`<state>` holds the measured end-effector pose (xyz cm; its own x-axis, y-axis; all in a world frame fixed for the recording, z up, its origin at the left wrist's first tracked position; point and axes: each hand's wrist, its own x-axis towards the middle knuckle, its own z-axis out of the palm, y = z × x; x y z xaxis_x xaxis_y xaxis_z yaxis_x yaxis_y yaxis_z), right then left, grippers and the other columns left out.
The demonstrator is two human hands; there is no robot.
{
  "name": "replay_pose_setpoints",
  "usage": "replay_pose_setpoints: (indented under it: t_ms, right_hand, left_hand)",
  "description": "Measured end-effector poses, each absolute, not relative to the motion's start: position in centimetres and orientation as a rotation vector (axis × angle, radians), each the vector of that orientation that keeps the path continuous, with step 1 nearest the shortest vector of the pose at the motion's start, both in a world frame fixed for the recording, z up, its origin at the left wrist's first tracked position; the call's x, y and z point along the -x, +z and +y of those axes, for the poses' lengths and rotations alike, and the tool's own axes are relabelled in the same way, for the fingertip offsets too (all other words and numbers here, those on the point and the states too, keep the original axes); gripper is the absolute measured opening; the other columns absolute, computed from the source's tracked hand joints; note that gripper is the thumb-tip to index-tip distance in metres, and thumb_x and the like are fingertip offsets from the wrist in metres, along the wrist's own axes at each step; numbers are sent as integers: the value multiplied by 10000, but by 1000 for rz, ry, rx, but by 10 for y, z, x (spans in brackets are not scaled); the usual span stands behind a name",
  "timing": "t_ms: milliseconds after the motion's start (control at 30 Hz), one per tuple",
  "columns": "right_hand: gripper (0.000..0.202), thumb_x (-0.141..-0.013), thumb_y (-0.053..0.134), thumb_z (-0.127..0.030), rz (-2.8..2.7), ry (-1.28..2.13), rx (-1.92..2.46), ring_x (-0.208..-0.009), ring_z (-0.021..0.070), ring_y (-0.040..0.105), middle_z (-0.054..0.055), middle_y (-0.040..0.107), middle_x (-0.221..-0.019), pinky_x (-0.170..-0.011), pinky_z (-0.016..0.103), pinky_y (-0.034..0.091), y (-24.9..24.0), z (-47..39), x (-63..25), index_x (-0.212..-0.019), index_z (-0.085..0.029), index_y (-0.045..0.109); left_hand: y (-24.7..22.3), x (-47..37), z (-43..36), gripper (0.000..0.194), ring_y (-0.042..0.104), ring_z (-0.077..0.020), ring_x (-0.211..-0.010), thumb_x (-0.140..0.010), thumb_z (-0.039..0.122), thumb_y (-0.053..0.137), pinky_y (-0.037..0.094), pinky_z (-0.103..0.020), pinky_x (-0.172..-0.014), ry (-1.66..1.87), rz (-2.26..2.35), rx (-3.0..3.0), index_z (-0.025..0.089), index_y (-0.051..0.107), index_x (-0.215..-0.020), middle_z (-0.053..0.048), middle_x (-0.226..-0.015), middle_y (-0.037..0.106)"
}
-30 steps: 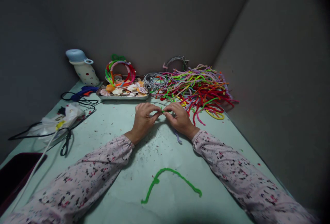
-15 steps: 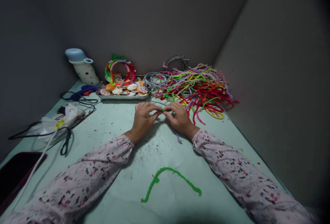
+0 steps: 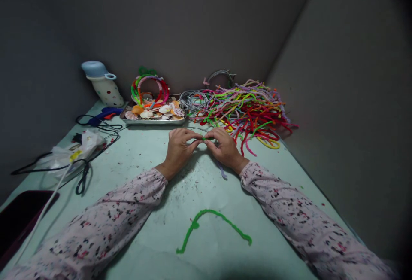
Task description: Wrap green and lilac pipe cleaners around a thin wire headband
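Note:
My left hand [image 3: 182,144] and my right hand [image 3: 223,144] meet fingertip to fingertip above the middle of the table. Both are closed in a pinch on a short green pipe cleaner [image 3: 204,138], most of it hidden by the fingers. A thin grey wire [image 3: 198,128] curves just behind the fingers; whether it joins the green piece I cannot tell. Below my right palm a lilac pipe cleaner end [image 3: 222,171] pokes out. Nearer to me, a bent green pipe cleaner [image 3: 222,215] lies on the table in an arch.
At the back stands a metal tray [image 3: 151,122] of shells with colourful wrapped hoops [image 3: 150,91]. Right of it lie coiled grey wires [image 3: 193,99] and a heap of pipe cleaners [image 3: 251,104]. On the left are a bottle [image 3: 104,86], black cable [image 3: 83,177], plastic bag [image 3: 92,140] and dark bin [image 3: 22,215].

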<state>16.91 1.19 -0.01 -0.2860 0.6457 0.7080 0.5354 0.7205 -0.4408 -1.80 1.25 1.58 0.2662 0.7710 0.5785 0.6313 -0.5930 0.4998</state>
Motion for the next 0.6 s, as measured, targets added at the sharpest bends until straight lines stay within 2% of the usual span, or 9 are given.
replay_pose_setpoints:
  t_ms: [600]
  right_hand:
    - [55,-901,580,-248,-1996,82,899,-887,225,561,67,642,-878,-827,407,462,-1,13,-168,-909,-205,614]
  left_hand:
    - [16,15,14,69,585,-203,-937,-841,277,676,351,-378,-936,1103,1411,-2365,225,698,-881,-8,-891,692]
